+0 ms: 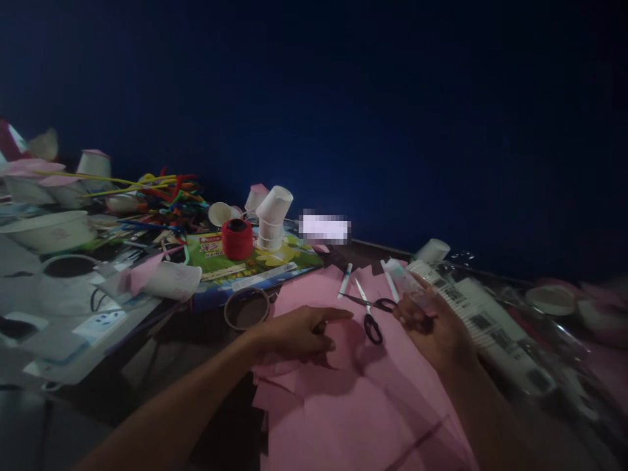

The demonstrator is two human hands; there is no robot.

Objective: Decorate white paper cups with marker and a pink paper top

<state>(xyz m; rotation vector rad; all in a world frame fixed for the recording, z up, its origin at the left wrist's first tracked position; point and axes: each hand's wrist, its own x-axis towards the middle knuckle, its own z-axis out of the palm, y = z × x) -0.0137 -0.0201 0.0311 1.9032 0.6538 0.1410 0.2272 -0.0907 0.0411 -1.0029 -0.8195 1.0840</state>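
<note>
Pink paper sheets (353,405) lie stacked in front of me. My left hand (304,330) is over them, index finger stretched out and thumb apart, with nothing visible in its grip. In my right hand (436,327) is a small clear bottle (415,284), tilted above the paper's right edge; its label is too blurred to read. Between the hands, a pair of black-handled scissors (369,311) rests on the paper with its blades spread. A slim white stick (345,281) lies beyond the scissors, and a second white stick (390,281) is beside the bottle.
Stacked paper cups (273,219) and a red spool of string (237,240) stand on a green packet (210,268). A tape roll (246,309) is left of the paper. Pipe cleaners (171,193) pile up at the back left. Plastic-wrapped cups (490,327) line the right.
</note>
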